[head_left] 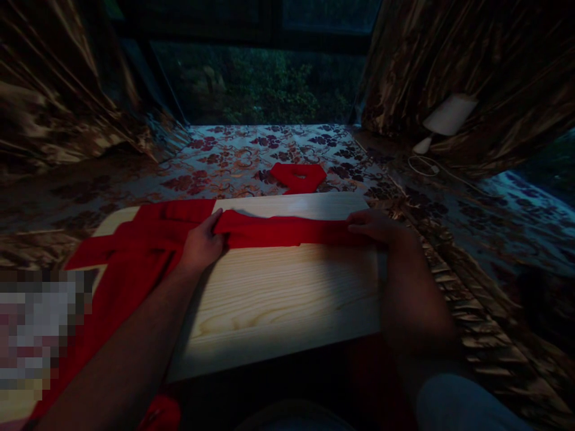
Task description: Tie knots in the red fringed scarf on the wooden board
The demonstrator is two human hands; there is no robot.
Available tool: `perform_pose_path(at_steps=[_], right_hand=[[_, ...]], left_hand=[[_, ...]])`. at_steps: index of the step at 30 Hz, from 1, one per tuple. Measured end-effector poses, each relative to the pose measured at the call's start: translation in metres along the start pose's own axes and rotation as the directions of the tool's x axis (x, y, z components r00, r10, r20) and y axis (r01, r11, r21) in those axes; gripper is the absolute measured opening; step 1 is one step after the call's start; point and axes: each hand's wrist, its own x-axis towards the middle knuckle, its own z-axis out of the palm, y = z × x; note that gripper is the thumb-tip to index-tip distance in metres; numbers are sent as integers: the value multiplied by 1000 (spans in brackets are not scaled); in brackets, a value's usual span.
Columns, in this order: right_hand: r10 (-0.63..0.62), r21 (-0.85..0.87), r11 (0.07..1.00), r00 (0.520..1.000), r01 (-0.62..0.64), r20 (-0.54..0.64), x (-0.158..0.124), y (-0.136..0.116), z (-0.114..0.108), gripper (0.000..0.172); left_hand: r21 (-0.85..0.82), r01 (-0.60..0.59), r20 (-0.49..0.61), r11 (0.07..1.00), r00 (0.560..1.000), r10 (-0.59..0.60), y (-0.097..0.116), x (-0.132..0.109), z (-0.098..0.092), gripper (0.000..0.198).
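A folded red cloth strip (274,231) stretches across a pale wooden board (287,299). My left hand (203,244) is closed on its left end, thumb on top. At the other end, near the board's right edge, my right hand (375,227) pinches the strip. Between both hands the strip lies nearly straight and flat. More red cloth (130,263) spreads in layers over the board's left side, passing under my left forearm. Whether it joins the strip is hidden by my left hand. A looped red cloth piece (300,176) lies just beyond the board's far edge.
Behind the board is a flower-patterned cover (242,149) beneath a window (260,84). Shiny brown curtains (58,96) hang on both sides. A small white lamp (451,114) with a cord leans at the right. A blurred-out patch covers the lower left.
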Motion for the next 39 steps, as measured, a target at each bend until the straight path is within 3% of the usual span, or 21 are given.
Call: perform_pose_path(at_steps=[3,8,13,18,21,24,26,28,29,32,36,39], right_hand=[[42,-16,999,999,-42,-10,-3,-1,-3,36],[36,-5,999,975,-36,217,-5,-6,-5,40],[70,15,997,985,-73,155,-5,-10,-17,37],[53,110,991,986,-71,157,2,-12,-42,28],[59,191,980,998,-53,-25,2,-22,-61,30],[71,278,960,954,13,-292,-2,-31,-76,37],[66,162,986,970,-28,-235,-4,-30,-80,38],[86,-74,994,996,-86,5,-3,-22,-77,35],[113,-193,977,985,-87,127,-1,-17,-73,33],[173,-386,921,938,-46,300,6,-5,-58,29],[125,-375,927,955,-16,269,21,-22,-34,26],[-21,-373,927,999,35,44,38,-64,-6,24]], left_hand=[[-21,32,5,999,999,-32,2,0,0,69],[7,7,3,1000,1000,-7,1,2,1,68],[108,-114,-119,988,985,127,-5,5,5,61],[66,-48,-123,997,991,56,0,3,4,44],[52,5,-110,999,994,1,5,1,1,36],[102,24,-116,995,993,-12,9,-1,-1,26],[134,15,-110,991,994,0,9,-2,-1,21],[165,-6,-101,986,995,23,7,-1,0,16],[181,-23,-94,983,995,40,6,-1,1,13],[225,-77,-79,971,992,97,2,2,5,13],[236,-116,-91,965,986,141,-2,4,7,12],[231,-117,-96,966,985,142,-2,3,7,11]])
